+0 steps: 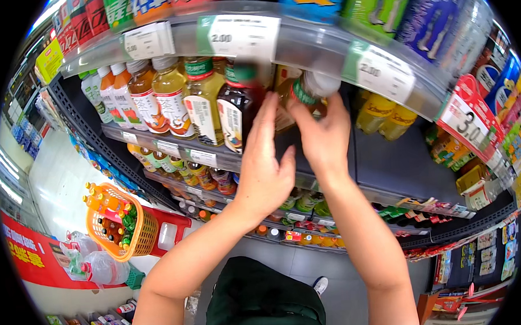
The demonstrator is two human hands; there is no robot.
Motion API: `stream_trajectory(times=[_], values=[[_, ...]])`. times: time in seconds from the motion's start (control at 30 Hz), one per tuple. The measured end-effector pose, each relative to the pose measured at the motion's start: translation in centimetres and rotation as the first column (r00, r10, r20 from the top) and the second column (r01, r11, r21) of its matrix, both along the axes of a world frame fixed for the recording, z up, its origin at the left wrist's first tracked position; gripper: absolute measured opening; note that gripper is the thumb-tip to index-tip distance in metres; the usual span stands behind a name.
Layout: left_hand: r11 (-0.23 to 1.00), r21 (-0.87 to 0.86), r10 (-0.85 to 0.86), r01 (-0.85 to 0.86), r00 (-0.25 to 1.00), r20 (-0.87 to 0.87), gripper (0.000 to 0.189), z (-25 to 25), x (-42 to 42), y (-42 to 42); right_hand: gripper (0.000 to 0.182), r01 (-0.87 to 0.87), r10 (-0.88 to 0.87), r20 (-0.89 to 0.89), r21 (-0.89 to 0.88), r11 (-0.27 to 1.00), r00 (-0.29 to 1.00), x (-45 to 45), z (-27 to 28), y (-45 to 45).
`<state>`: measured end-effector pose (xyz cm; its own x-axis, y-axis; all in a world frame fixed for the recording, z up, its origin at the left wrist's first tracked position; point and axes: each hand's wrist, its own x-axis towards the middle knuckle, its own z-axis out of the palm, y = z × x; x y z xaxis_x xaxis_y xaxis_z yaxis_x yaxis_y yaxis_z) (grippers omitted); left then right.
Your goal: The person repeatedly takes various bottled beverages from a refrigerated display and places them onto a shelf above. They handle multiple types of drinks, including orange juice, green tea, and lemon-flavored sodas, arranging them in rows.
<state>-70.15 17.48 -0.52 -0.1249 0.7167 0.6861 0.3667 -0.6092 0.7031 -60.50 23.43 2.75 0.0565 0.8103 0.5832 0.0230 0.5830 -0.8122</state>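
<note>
My right hand point(322, 138) is closed around a tea bottle with a green neck band and white cap point(320, 83), blurred by motion, under the upper shelf's edge. Flat and upright, my left hand point(265, 162) has its fingertips beside a dark bottle with a green cap point(240, 106); whether they touch it is unclear. Left of that stand a pale yellow bottle with a green neck band point(203, 108) and several tea bottles with white caps point(168, 97). My fingers partly hide the bottles behind them.
Cans stand on the shelf above, whose plastic edge point(299, 45) carries price tags and overhangs my hands. Yellow-labelled bottles point(376, 114) are at the right. An orange basket of bottles point(150, 237) is at the lower left. More bottles fill the lower shelves.
</note>
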Motion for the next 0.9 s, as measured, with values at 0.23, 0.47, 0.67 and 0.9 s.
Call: stream_trajectory(times=[0.23,0.47,0.67,0.9], values=[[0.998,0.038,0.047,-0.041,0.979,-0.197,0.079,0.2,4.2,-1.0,0.047,-0.044,0.031,0.080,0.160,0.986,0.996,7.3,-0.9,-6.3],[0.970,-0.019,-0.234,0.241,0.919,-0.319,0.080,3.5,15.9,-2.0,0.060,-0.152,-0.046,0.474,0.370,0.917,0.880,23.6,4.1,-11.0],[0.942,0.042,-0.315,0.333,0.920,-0.232,0.066,3.7,30.7,-1.6,0.052,0.049,-0.276,0.522,0.406,0.912,0.807,35.5,6.1,-13.7],[0.924,0.090,-0.351,0.372,0.917,-0.188,0.059,4.2,45.8,-1.5,0.046,0.193,-0.362,0.518,0.351,0.916,0.775,48.4,6.8,-15.3]])
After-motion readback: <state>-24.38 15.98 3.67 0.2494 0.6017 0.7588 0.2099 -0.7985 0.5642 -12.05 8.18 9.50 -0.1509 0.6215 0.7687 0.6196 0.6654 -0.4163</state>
